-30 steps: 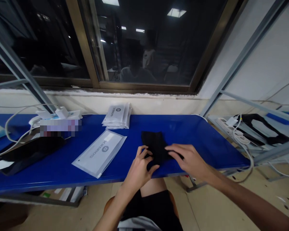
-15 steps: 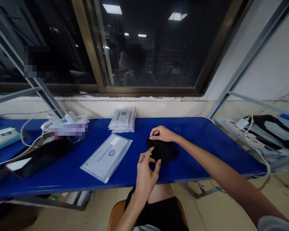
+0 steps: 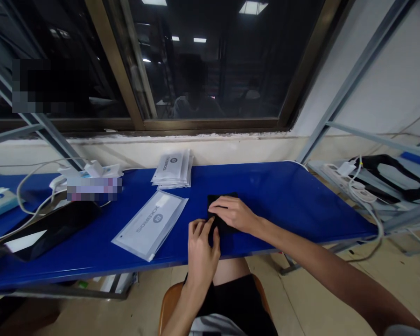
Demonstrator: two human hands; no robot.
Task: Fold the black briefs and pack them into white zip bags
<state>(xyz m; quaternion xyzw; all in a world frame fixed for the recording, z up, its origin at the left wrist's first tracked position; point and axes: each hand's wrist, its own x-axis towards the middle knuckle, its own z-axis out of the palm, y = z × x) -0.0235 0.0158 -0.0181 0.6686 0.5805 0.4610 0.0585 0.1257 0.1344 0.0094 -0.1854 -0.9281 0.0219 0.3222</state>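
Note:
A piece of black cloth (image 3: 227,227) lies on the blue table near its front edge, partly covered by my hands. My right hand (image 3: 236,214) reaches over it from the right, fingers together and bent down at its left side, closed on the fabric. Just below, my left hand (image 3: 202,245) curls its fingers and thumb round the cloth's lower left edge. The fingertips are partly hidden against the dark fabric. To the left lies a flat, translucent zip bag (image 3: 150,226) with a printed logo.
A stack of similar zip bags (image 3: 171,170) stands at the back by the wall. On the left are a large black phone-like device (image 3: 52,228), a power strip with cables (image 3: 98,170) and a tissue pack (image 3: 0,203). Metal posts rise beside the blue table (image 3: 283,200).
My right hand has come down and laid its fingers lower over the cloth. The cloth now looks flatter and squarer at its top edge. The camera view has shifted slightly.

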